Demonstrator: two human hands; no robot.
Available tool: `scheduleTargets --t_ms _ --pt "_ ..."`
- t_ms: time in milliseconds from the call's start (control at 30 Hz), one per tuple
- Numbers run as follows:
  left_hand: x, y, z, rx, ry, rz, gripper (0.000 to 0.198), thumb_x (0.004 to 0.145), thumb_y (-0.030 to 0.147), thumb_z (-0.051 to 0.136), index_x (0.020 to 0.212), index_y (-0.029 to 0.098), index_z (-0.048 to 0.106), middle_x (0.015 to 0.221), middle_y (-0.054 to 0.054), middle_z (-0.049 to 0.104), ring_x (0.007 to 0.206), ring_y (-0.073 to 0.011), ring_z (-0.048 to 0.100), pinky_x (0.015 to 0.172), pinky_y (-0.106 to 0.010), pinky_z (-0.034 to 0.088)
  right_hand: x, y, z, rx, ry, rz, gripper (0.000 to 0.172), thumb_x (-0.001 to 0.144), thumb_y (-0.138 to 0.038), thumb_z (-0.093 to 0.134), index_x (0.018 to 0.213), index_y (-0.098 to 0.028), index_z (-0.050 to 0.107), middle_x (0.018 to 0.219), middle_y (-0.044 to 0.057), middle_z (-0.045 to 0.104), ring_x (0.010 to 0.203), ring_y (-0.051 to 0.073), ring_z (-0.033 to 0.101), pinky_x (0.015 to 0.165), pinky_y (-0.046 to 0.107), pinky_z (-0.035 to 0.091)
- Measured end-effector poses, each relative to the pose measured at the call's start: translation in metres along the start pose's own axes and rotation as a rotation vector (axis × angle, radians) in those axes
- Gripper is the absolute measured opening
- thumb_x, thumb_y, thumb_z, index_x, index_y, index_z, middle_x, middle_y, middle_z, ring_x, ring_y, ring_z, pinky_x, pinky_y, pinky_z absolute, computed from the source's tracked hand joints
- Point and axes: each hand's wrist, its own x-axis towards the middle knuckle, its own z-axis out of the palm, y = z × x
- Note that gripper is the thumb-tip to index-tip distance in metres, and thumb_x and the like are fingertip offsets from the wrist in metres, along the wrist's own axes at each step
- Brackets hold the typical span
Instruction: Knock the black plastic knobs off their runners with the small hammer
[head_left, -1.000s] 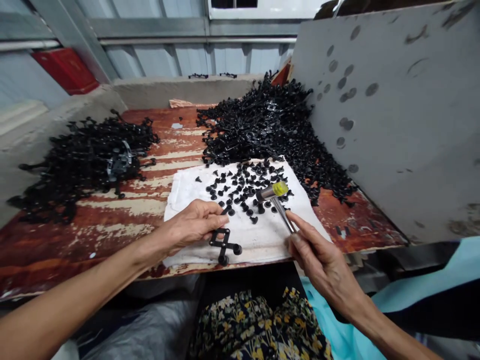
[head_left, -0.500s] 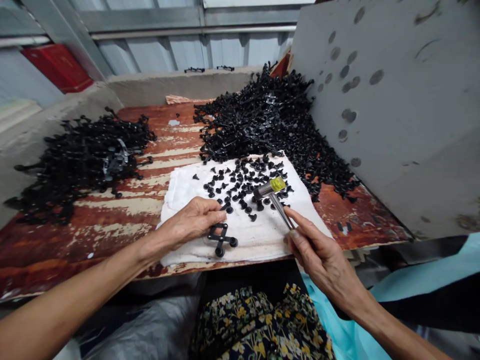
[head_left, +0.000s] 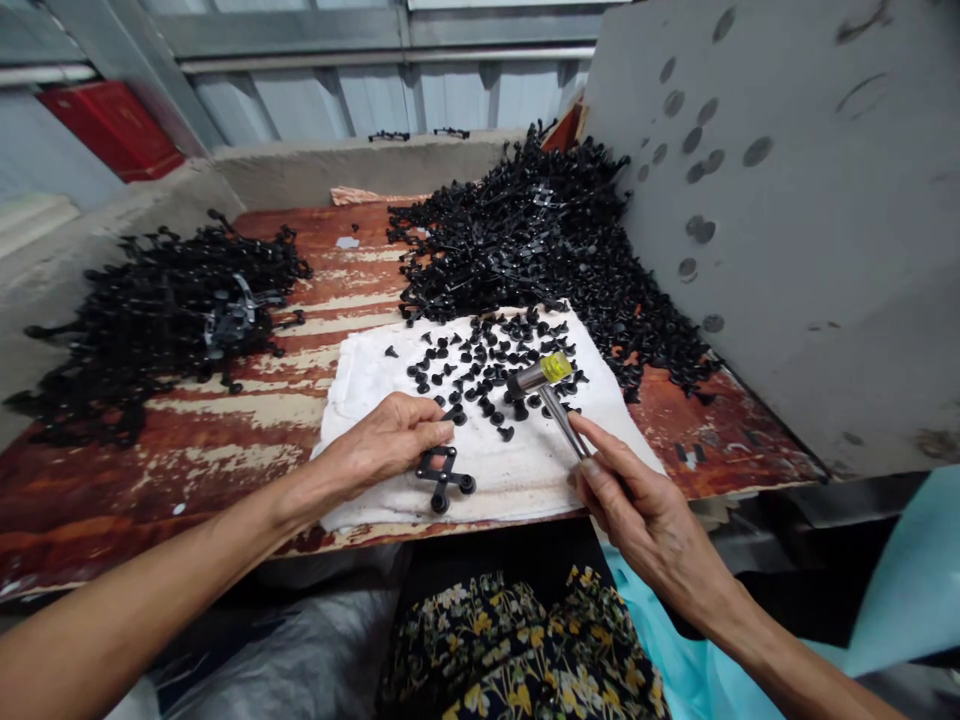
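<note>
The black scissor linkage [head_left: 442,477] is over the near part of the table [head_left: 345,285], above a white cloth [head_left: 517,482], its long axis running towards the wearer from the pinching fingers of the left hand [head_left: 394,432], the nearer one. The right hand [head_left: 637,515] grips a hammer [head_left: 557,410], its head up and right of the linkage, apart. Small black studs [head_left: 506,434] lie scattered beyond.

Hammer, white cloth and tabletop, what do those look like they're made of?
Hammer: mostly shiny metal, judging by the bright reflections; its yellow end, vivid and glossy, looks like plastic, while its dark end may be rubber or plastic.
White cloth: matte, soft-looking fabric, with uneven edges and faint creases.
Tabletop: probably wood or board, its red-brown coating worn away in pale streaks.
</note>
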Motion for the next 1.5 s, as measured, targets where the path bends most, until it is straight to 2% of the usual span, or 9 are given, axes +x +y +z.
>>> scheduleTargets --t_ms 233,600,867,1133,1300,1500 --pt "0.004 -0.003 0.000 0.067 -0.003 0.025 0.027 0.070 0.041 0.054 0.062 0.015 0.052 0.054 0.002 0.050 0.052 -0.0086 0.040 0.051 -0.021 0.029 0.000 0.000 0.000 0.011 0.000 0.014 0.047 0.095 -0.031 0.046 0.139 -0.016 0.053 0.083 0.006 0.069 0.071 0.016 0.063 0.065 0.026 0.053" --pt "0.008 -0.005 -0.003 0.151 -0.017 0.082 0.026 0.071 0.040 0.052 0.059 0.017 0.051 0.051 0.003 0.048 0.047 -0.0082 0.032 0.046 -0.022 0.022 0.000 -0.001 0.000 0.026 -0.024 0.009 0.046 0.096 -0.028 0.045 0.139 -0.015 0.053 0.085 0.008 0.069 0.096 0.020 0.066 0.076 0.029 0.055" --pt "0.005 -0.006 -0.004 0.139 -0.006 0.069 0.028 0.072 0.042 0.054 0.061 0.016 0.052 0.052 0.003 0.049 0.048 -0.0083 0.034 0.047 -0.022 0.023 0.000 -0.001 -0.001 -0.007 -0.014 -0.011 0.045 0.096 -0.028 0.045 0.138 -0.014 0.054 0.084 0.007 0.069 0.084 0.018 0.066 0.077 0.030 0.055" --pt "0.007 -0.010 -0.004 0.121 -0.012 0.086 0.029 0.073 0.043 0.054 0.064 0.016 0.053 0.053 0.003 0.049 0.050 -0.0087 0.036 0.048 -0.022 0.024 -0.002 0.001 -0.001 0.018 -0.006 0.005 0.045 0.096 -0.031 0.046 0.139 -0.019 0.054 0.073 0.003 0.063 0.068 0.017 0.062 0.062 0.026 0.054" --pt "0.007 -0.008 -0.003 0.116 -0.008 0.077 0.028 0.073 0.042 0.054 0.063 0.016 0.052 0.053 0.003 0.049 0.050 -0.0089 0.038 0.049 -0.022 0.026 -0.001 0.000 -0.001 0.011 -0.013 0.023 0.045 0.096 -0.030 0.046 0.139 -0.017 0.054 0.070 0.001 0.061 0.061 0.014 0.057 0.058 0.024 0.052" --pt "0.009 -0.014 -0.004 0.133 -0.024 0.096 0.027 0.073 0.042 0.054 0.063 0.017 0.052 0.053 0.002 0.048 0.049 -0.0091 0.038 0.048 -0.021 0.027 -0.001 -0.001 -0.002 0.008 -0.013 0.001 0.044 0.096 -0.028 0.046 0.139 -0.016 0.054 0.077 0.004 0.066 0.079 0.016 0.066 0.070 0.026 0.056"
